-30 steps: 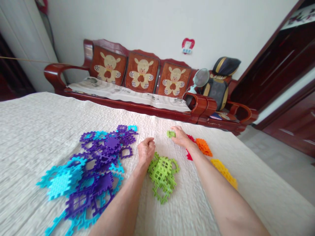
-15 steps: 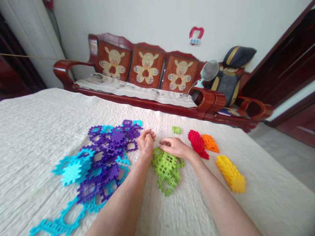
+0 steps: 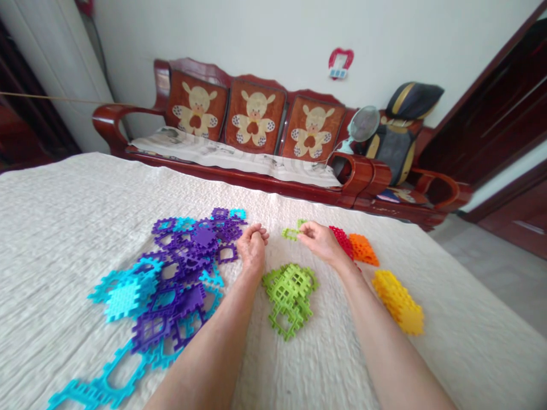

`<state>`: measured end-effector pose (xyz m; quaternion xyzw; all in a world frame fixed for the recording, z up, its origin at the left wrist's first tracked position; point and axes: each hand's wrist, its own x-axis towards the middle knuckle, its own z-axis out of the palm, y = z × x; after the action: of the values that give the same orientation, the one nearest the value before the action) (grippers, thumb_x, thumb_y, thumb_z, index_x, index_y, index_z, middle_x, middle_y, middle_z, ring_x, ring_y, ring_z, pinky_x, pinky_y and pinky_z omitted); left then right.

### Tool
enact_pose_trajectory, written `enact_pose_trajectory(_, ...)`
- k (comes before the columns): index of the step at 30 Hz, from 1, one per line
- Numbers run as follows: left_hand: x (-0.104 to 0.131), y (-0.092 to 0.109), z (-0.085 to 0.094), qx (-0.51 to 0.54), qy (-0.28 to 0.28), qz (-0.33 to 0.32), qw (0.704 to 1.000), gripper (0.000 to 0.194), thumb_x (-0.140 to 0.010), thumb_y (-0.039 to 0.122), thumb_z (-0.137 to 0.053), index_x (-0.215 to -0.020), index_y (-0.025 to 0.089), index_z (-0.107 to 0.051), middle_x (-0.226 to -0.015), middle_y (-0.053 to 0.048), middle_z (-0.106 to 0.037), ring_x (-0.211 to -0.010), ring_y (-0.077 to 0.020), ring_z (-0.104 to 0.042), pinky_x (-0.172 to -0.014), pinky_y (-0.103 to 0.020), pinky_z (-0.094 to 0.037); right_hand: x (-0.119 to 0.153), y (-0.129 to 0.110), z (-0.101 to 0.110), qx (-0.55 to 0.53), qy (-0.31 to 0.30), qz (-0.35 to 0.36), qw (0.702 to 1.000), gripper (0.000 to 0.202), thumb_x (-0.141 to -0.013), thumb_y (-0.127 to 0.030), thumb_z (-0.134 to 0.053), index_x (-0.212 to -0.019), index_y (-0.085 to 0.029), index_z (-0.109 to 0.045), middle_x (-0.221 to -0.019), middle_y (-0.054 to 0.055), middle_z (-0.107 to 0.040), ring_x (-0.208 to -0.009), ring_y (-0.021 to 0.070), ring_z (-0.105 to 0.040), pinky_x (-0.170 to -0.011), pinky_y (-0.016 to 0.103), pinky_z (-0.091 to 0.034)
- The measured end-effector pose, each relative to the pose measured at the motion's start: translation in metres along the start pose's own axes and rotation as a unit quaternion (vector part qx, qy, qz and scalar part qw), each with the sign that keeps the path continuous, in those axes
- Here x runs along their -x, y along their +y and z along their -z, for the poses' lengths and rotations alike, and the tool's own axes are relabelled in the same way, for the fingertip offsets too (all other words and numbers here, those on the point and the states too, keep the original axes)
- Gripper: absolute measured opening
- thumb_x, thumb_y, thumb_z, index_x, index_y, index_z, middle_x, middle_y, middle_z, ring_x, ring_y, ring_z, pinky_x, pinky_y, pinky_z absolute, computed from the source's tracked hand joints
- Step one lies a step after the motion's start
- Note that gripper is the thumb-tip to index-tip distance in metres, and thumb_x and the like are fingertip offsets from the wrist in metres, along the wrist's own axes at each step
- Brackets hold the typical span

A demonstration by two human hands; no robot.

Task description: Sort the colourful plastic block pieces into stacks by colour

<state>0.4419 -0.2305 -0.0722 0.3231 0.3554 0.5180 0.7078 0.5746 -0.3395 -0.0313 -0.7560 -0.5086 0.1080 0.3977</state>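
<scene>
My right hand (image 3: 318,239) pinches a light green interlocking plastic piece (image 3: 290,234) with a square opening. Another small green piece (image 3: 301,222) lies just behind it, partly covered by the fingers. Closer to me, between my forearms, is a pile of green pieces (image 3: 292,290) with notched edges. My left hand (image 3: 253,247) rests on the cloth with its fingers curled closed, and no piece shows in it. It is beside the right edge of a spread heap of purple pieces (image 3: 204,237).
Cyan pieces (image 3: 125,299) mix with the purple ones at left. Stacks of red (image 3: 342,239), orange (image 3: 363,249) and yellow pieces (image 3: 398,302) are to the right. Everything lies on a white quilted cloth (image 3: 81,210). Beyond its far edge stands a wooden sofa (image 3: 256,172).
My right hand has moved from the green pile away from me and slightly right, carrying a green piece to beside the lone green one. My left hand has hardly moved.
</scene>
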Motion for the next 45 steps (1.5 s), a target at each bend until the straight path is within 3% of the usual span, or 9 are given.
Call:
enact_pose_trajectory(2, 0.000, 0.000, 0.000, -0.006, 0.000, 0.000, 1.000, 0.031, -0.056, 0.026, -0.056, -0.082, 0.012, -0.065, -0.065, -0.002, -0.063, -0.054, -0.0098, -0.058, -0.054, -0.022, -0.043, 0.000, 0.008, 0.003, 0.082, 0.026, 0.030, 0.996, 0.008, -0.073, -0.020, -0.054, -0.081, -0.020, -0.058, -0.079, 0.000, -0.059, -0.072, 0.0138, -0.054, -0.071, 0.027, -0.042)
enact_pose_trajectory(7, 0.000, -0.002, 0.000, -0.011, -0.002, 0.000, 1.000, 0.030, -0.056, 0.026, -0.056, -0.081, 0.012, -0.065, -0.064, -0.002, -0.063, -0.053, -0.0098, -0.058, -0.054, -0.022, -0.044, 0.005, 0.016, 0.006, 0.190, -0.113, 0.055, 0.974, 0.037, -0.066, -0.008, -0.056, -0.101, -0.018, -0.060, -0.107, 0.008, -0.061, -0.093, 0.0184, -0.059, -0.083, 0.030, -0.045)
enact_pose_trajectory(11, 0.000, -0.002, 0.000, -0.019, -0.006, -0.005, 1.000, 0.030, -0.057, 0.026, -0.056, -0.081, 0.013, -0.066, -0.064, -0.002, -0.064, -0.055, -0.0103, -0.059, -0.055, -0.022, -0.045, 0.007, 0.012, 0.001, 0.182, -0.151, 0.073, 0.969, 0.060, -0.065, -0.007, -0.055, -0.124, -0.017, -0.053, -0.129, 0.011, -0.056, -0.116, 0.0223, -0.053, -0.099, 0.034, -0.041)
enact_pose_trajectory(17, 0.001, -0.001, 0.000, -0.018, -0.013, -0.003, 1.000, 0.032, -0.055, 0.025, -0.053, -0.081, 0.012, -0.066, -0.067, -0.003, -0.065, -0.055, -0.0104, -0.059, -0.055, -0.023, -0.044, 0.005, 0.013, -0.005, 0.191, -0.122, 0.063, 0.972, 0.053, -0.069, -0.007, -0.055, -0.120, -0.017, -0.057, -0.124, 0.010, -0.060, -0.114, 0.0219, -0.056, -0.100, 0.035, -0.042)
enact_pose_trajectory(23, -0.001, -0.005, 0.001, -0.030, -0.022, -0.007, 0.999, 0.033, -0.056, 0.027, -0.055, -0.083, 0.013, -0.066, -0.068, -0.003, -0.065, -0.056, -0.0109, -0.059, -0.055, -0.024, -0.044, -0.033, 0.036, 0.015, 0.262, -0.007, 0.050, 0.964, 0.049, -0.073, -0.007, -0.054, -0.120, -0.018, -0.056, -0.127, 0.011, -0.059, -0.120, 0.0220, -0.053, -0.105, 0.038, -0.038)
enact_pose_trajectory(32, -0.001, -0.008, 0.002, -0.037, -0.027, -0.015, 0.999, 0.032, -0.058, 0.027, -0.054, -0.085, 0.013, -0.066, -0.067, -0.002, -0.065, -0.055, -0.0110, -0.060, -0.053, -0.022, -0.043, -0.062, 0.052, 0.021, 0.292, -0.047, -0.007, 0.955, 0.045, -0.073, -0.009, -0.055, -0.117, -0.021, -0.058, -0.125, 0.010, -0.061, -0.114, 0.0222, -0.057, -0.100, 0.039, -0.042)
enact_pose_trajectory(38, -0.002, -0.010, 0.003, -0.044, -0.027, -0.019, 0.999, 0.032, -0.059, 0.026, -0.054, -0.085, 0.013, -0.067, -0.069, -0.003, -0.066, -0.057, -0.0112, -0.060, -0.054, -0.022, -0.043, -0.048, 0.052, 0.024, 0.240, 0.028, 0.076, 0.967, 0.055, -0.066, -0.007, -0.054, -0.119, -0.019, -0.057, -0.143, 0.011, -0.045, -0.130, 0.0237, -0.044, -0.109, 0.044, -0.034)
enact_pose_trajectory(41, -0.002, -0.008, 0.002, -0.046, -0.024, -0.016, 0.999, 0.032, -0.059, 0.025, -0.054, -0.085, 0.013, -0.067, -0.069, -0.003, -0.066, -0.057, -0.0111, -0.060, -0.054, -0.022, -0.043, -0.025, 0.041, 0.024, 0.185, 0.051, 0.096, 0.977, 0.048, -0.068, -0.008, -0.051, -0.115, -0.019, -0.060, -0.130, 0.010, -0.055, -0.121, 0.0217, -0.052, -0.106, 0.041, -0.038)
enact_pose_trajectory(45, 0.000, -0.005, 0.001, -0.044, -0.025, -0.016, 0.999, 0.032, -0.059, 0.024, -0.052, -0.085, 0.012, -0.067, -0.069, -0.004, -0.065, -0.057, -0.0115, -0.060, -0.054, -0.023, -0.044, 0.011, 0.024, 0.019, 0.065, -0.081, -0.002, 0.995, 0.035, -0.075, -0.017, -0.053, -0.109, -0.019, -0.063, -0.108, 0.007, -0.068, -0.097, 0.0184, -0.063, -0.089, 0.036, -0.050)
